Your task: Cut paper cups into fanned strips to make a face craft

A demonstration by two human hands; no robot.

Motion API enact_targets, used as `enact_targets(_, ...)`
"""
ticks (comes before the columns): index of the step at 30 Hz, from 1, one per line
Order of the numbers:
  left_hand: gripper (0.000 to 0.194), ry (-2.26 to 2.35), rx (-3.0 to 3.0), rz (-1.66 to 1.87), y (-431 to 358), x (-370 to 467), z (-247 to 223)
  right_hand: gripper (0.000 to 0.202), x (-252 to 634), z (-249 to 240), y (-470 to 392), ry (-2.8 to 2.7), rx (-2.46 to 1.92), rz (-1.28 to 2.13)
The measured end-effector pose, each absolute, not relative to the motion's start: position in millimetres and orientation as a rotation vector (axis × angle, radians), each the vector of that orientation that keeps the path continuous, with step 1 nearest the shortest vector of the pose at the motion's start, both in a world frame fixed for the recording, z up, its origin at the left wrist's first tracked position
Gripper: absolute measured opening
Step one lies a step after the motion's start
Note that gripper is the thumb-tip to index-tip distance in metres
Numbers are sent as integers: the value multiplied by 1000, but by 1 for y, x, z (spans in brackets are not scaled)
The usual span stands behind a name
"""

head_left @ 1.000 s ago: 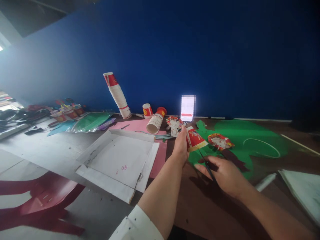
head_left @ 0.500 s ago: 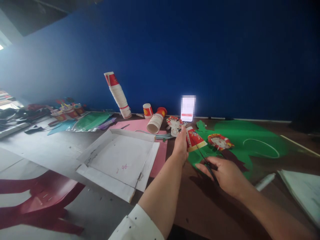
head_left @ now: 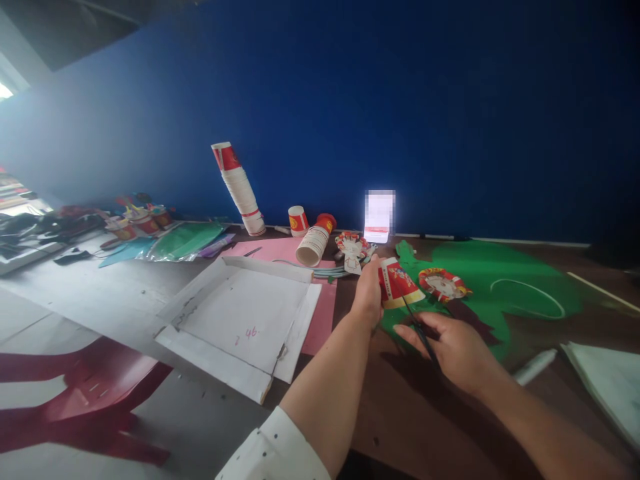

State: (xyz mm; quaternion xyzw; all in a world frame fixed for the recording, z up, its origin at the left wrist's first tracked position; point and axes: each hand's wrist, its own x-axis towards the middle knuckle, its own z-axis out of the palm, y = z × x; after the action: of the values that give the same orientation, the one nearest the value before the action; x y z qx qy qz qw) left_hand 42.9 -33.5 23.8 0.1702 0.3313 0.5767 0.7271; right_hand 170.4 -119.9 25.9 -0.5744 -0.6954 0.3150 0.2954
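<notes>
Nearest the camera, in the lower middle of the frame, two bare forearms run up from the bottom edge, one with a white dotted cuff. The right hand (head_left: 457, 353), lower right of centre, has its fingers closed through the handles of one pair of dark scissors (head_left: 419, 329), blades angled up and left so their tips meet the lower rim of the cup; that slant lets the blades bite the paper edge. Just above, at centre, the left hand (head_left: 369, 293) pinches one red printed paper cup (head_left: 397, 284), tipped on its side with the rim toward the scissors, probably to steady it and offer the edge. Both hover above the brown tabletop (head_left: 400, 413), over a large green paper sheet (head_left: 495, 280) spread flat on the right, which carries one round red-rimmed cut-out face (head_left: 443, 284) and a curved white line. Left of the hands lies one flattened white cardboard tray (head_left: 240, 320) over a pink sheet (head_left: 320, 313). At the lower left stands one red plastic chair (head_left: 75, 400). Farther back, one white cup lies on its side (head_left: 311, 245), two small red cups (head_left: 310, 221) stand behind it, one paper figure (head_left: 352, 250) stands beside them, and one leaning stack of cups (head_left: 239, 188) rests against the blue wall (head_left: 400, 100), near a glowing phone screen (head_left: 379, 215). Far left, a cluster of decorated cups, too small to count.
</notes>
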Motion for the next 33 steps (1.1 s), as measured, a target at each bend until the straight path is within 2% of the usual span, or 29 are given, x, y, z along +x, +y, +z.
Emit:
enact_targets(10,38,754,461,1288,-30,45,22,37,168,28,-121,-1884,-1497,751)
enact_targets(20,36,747,622,1290,-34,48,19,42,172,27,-117,-1814,-1477,833)
enact_targets(33,44,713,595,1233,-31,50,15,39,172,30,-119,-1801,-1487,842)
